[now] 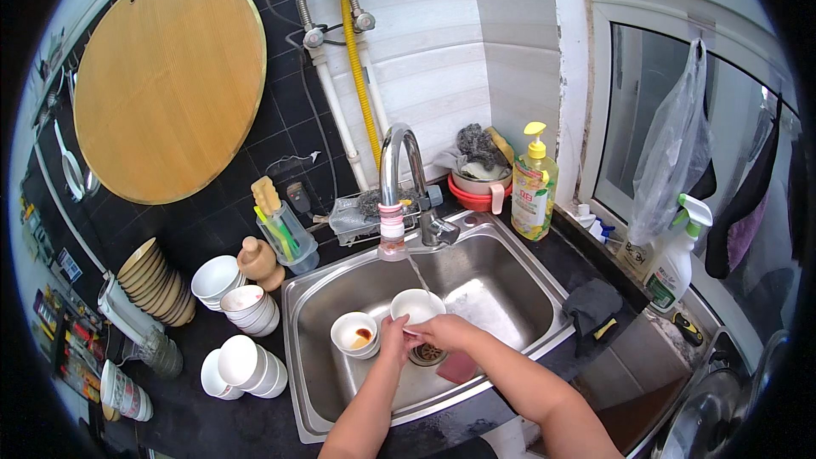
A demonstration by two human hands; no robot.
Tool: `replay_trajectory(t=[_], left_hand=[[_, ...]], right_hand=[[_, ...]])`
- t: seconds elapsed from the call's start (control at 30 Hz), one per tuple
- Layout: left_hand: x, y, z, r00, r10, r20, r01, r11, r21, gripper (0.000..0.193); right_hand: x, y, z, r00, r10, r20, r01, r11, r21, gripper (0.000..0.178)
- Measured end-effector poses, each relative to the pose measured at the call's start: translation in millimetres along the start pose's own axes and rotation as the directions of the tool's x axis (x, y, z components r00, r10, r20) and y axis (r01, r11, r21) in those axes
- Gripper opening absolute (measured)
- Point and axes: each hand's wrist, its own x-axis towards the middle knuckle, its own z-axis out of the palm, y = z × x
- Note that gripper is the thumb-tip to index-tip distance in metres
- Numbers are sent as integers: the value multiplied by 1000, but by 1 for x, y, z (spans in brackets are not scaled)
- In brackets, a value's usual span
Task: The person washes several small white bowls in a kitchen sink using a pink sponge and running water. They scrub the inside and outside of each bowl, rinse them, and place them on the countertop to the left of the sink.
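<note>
A white bowl point(417, 304) is tilted under the thin stream from the chrome faucet point(404, 178). My left hand point(396, 338) grips its near left side, and my right hand point(444, 333) holds its near right rim. To the left, inside the steel sink point(510, 323), sit white bowls point(354, 329) with a brown sauce stain in the top one. Below my hands the drain strainer point(427, 354) shows in part. Beside it lies a pinkish cloth or sponge point(457, 367), partly covered by my right forearm.
Stacks of white bowls point(246, 363) and brown bowls point(156, 285) line the left counter. A yellow-pump soap bottle point(535, 187) and red basin point(476, 197) stand behind the sink. A dark cloth point(592, 306) lies at its right; a spray bottle point(671, 268) is by the window.
</note>
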Motion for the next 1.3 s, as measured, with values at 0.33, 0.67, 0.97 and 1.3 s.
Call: replay_trajectory(t=[0.33,0.67,0.97,1.3], left_hand=[[3,-15,11,985,145,92,-145,989,-9,40],[8,-21,10,977,197,80,-195,980,-41,45],[6,-14,10,821,569,-43,-532,790,303,37],[2,-10,11,711,695,-107,-597,677,431,38]], right_hand=[[5,10,14,996,-67,61,83,942,-325,65],[10,9,23,995,-60,-85,33,956,-291,62],[12,17,37,980,-39,-196,-61,876,-479,67],[8,3,18,998,-56,20,59,975,-214,65]])
